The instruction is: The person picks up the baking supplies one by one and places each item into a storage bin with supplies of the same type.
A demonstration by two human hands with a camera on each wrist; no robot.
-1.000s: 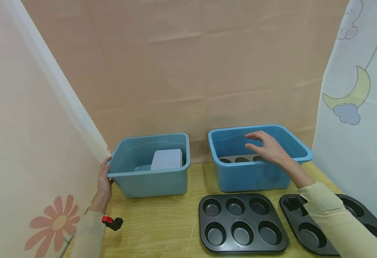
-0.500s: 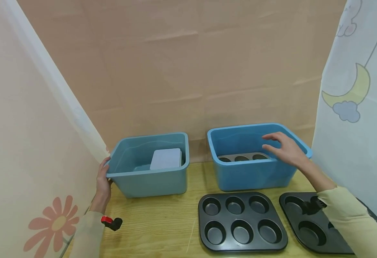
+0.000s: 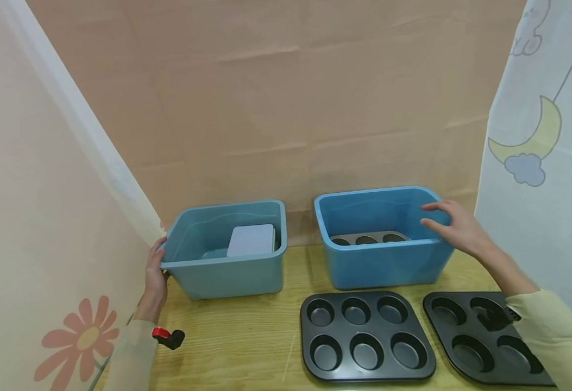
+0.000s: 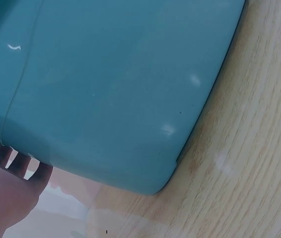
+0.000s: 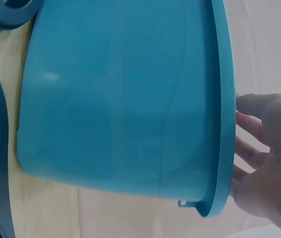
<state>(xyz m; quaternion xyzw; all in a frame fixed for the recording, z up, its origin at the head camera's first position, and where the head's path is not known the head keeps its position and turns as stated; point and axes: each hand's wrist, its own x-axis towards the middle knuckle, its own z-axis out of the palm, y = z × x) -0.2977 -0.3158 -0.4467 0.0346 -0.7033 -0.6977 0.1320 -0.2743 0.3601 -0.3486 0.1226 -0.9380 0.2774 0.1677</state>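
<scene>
A grey-teal plastic bin stands on the left, with a white box-like item inside it. My left hand holds this bin at its left end, fingers at the rim; in the left wrist view, the fingers meet its outer wall. To the right is a blue plastic bin with a muffin pan lying inside. Over that bin's right rim hovers my right hand, thumb and fingers spread apart with nothing between them. The right wrist view shows the hand just past the rim.
A dark six-cup muffin pan lies on the wooden table before the blue bin. Another muffin pan sits to its right, partly under the right forearm. Brown paper rises behind, with printed sheets on both sides.
My right hand has moved rightward, from above the middle of the blue bin to its right rim. The left hand has stayed at the grey-teal bin.
</scene>
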